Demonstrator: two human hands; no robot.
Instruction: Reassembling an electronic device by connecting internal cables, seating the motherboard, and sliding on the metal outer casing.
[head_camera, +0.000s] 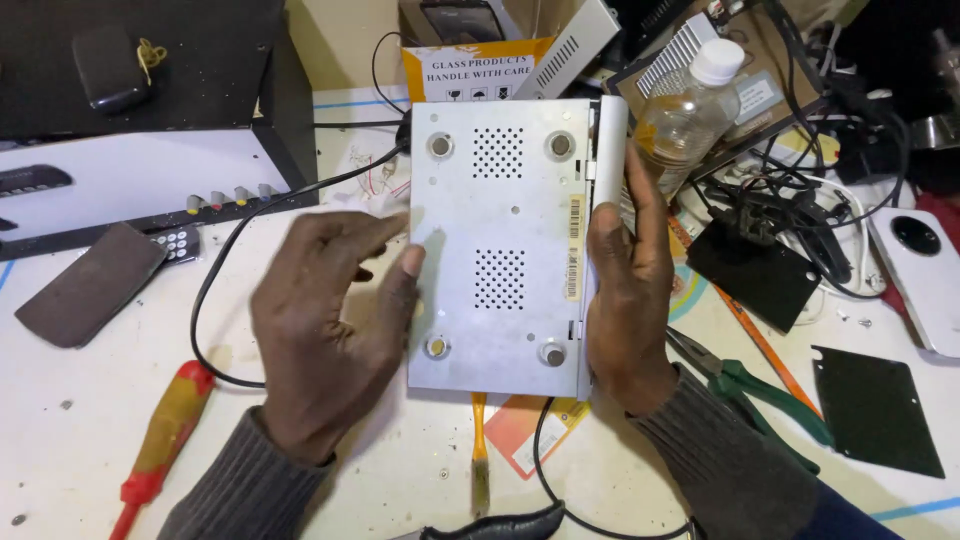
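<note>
Two hands flank a perforated flat metal box (500, 245): right hand (630, 300) grip clamps its edge, left hand (325, 335) seemingly spread.

A flat silver-grey metal set-top box (500, 245) lies underside up, showing two perforated vent patches and four round feet, just left of the plastic bottle (688, 112)

The box (500, 240) is matt grey metal; the bottle (685, 115) is clear glossy plastic; the tabletop (80, 420) is smooth white.

Silver perforated box (500, 240) — red-yellow screwdriver (165, 430)
</note>
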